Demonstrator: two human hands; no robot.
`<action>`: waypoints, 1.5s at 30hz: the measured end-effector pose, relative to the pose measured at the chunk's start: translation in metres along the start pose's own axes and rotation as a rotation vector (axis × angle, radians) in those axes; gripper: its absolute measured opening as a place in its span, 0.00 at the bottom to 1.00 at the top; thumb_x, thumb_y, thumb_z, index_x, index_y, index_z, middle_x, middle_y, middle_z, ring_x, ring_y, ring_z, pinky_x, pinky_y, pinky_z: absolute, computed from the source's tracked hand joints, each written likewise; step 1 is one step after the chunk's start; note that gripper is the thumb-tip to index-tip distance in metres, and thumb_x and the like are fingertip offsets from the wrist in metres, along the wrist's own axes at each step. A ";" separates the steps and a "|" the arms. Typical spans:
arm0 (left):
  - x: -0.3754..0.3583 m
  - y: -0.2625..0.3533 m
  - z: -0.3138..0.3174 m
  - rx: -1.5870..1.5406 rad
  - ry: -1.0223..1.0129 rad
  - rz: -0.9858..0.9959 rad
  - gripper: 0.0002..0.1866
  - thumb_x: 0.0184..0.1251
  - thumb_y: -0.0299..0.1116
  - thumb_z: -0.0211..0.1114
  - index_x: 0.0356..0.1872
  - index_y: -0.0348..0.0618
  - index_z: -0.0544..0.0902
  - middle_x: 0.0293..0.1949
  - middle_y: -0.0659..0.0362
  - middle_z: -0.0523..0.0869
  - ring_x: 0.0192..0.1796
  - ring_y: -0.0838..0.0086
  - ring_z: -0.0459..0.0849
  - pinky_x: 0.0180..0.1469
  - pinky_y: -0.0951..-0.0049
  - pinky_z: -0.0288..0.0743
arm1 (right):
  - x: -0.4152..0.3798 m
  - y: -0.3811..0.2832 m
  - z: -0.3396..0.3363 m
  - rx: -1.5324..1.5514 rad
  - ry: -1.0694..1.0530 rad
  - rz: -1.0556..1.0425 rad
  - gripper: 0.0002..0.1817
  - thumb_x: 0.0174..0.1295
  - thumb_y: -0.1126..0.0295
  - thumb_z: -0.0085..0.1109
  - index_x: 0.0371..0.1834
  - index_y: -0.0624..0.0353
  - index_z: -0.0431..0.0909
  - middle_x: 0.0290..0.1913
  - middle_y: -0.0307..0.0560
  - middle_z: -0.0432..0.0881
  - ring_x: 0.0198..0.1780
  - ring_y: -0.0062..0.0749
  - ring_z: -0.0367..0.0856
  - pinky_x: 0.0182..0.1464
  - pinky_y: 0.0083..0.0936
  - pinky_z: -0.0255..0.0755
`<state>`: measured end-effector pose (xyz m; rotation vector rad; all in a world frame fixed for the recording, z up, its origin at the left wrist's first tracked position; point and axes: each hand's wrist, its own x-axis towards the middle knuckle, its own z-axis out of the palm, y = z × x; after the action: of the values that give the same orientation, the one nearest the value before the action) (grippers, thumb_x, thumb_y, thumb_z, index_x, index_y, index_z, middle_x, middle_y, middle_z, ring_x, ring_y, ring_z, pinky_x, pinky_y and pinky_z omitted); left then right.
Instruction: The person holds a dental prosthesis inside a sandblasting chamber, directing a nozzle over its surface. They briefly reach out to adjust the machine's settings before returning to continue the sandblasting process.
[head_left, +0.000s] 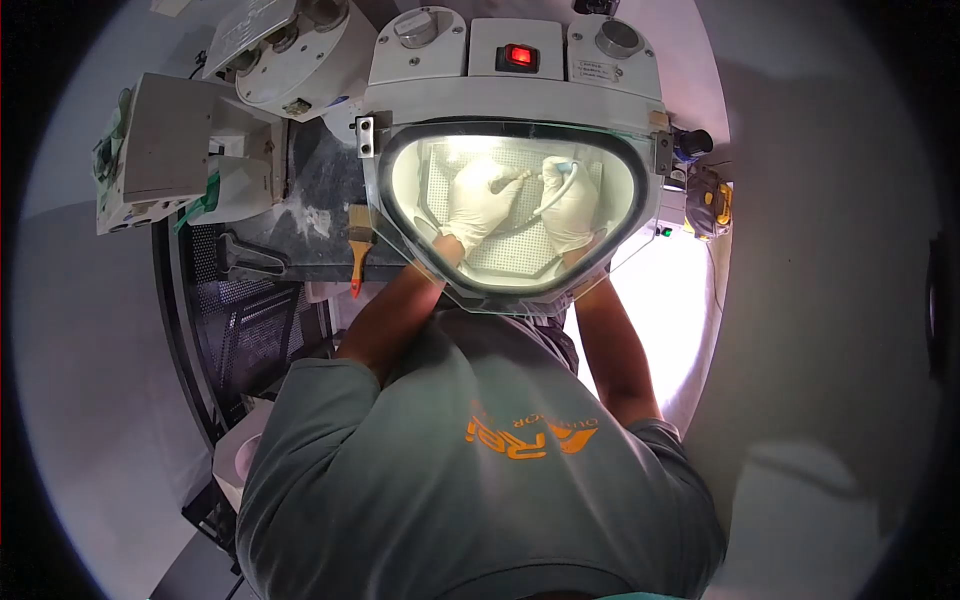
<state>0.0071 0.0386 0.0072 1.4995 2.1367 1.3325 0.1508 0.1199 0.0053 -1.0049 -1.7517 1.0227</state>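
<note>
Both hands wear white gloves and are inside a lit blasting cabinet (pixel 520 100), seen through its clear window. My left hand (pixel 478 205) is closed, thumb and fingertips pinched together and pointing toward the right hand. Whatever sits in that pinch is too small to name. My right hand (pixel 568 210) is wrapped round a blasting pen, whose pale hose (pixel 556 198) curves down and left from the hand. The fingertips of the two hands are a short gap apart. Beneath them lies a perforated grid floor (pixel 520 240).
A flat brush (pixel 359 250) with a wooden handle lies on the dusty dark bench (pixel 325 170) left of the cabinet. A lit red switch (pixel 519 57) and two knobs are on top. More white equipment (pixel 165 150) stands at the left, and a yellow-black gauge-like part (pixel 708 203) at the right.
</note>
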 end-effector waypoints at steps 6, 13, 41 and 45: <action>0.000 -0.002 0.003 0.000 0.023 0.009 0.08 0.61 0.32 0.83 0.40 0.47 0.96 0.32 0.56 0.89 0.37 0.59 0.89 0.41 0.60 0.82 | 0.000 -0.015 -0.006 0.048 -0.110 0.038 0.04 0.73 0.71 0.72 0.44 0.58 0.86 0.43 0.49 0.89 0.41 0.44 0.89 0.44 0.36 0.81; 0.002 0.001 -0.002 0.074 -0.004 0.032 0.07 0.61 0.33 0.83 0.40 0.47 0.95 0.32 0.55 0.89 0.37 0.57 0.89 0.42 0.59 0.82 | 0.002 -0.008 -0.003 -0.039 0.005 -0.039 0.04 0.74 0.70 0.70 0.42 0.58 0.87 0.41 0.51 0.89 0.41 0.49 0.89 0.45 0.39 0.80; -0.005 -0.013 0.008 0.117 0.046 0.082 0.09 0.67 0.38 0.80 0.42 0.47 0.96 0.34 0.53 0.90 0.39 0.53 0.90 0.45 0.56 0.84 | 0.001 -0.005 -0.004 0.013 -0.050 -0.030 0.06 0.75 0.68 0.68 0.44 0.59 0.87 0.42 0.51 0.89 0.45 0.50 0.89 0.49 0.39 0.82; -0.001 -0.003 0.002 0.129 0.021 0.061 0.08 0.66 0.38 0.81 0.41 0.47 0.95 0.33 0.53 0.88 0.37 0.54 0.88 0.43 0.57 0.83 | 0.001 -0.010 -0.005 -0.008 -0.052 -0.037 0.08 0.76 0.66 0.69 0.44 0.59 0.86 0.42 0.51 0.89 0.44 0.48 0.89 0.48 0.38 0.82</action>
<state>0.0070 0.0385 0.0031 1.6179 2.2463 1.2570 0.1532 0.1190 0.0166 -0.9548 -1.8114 1.0275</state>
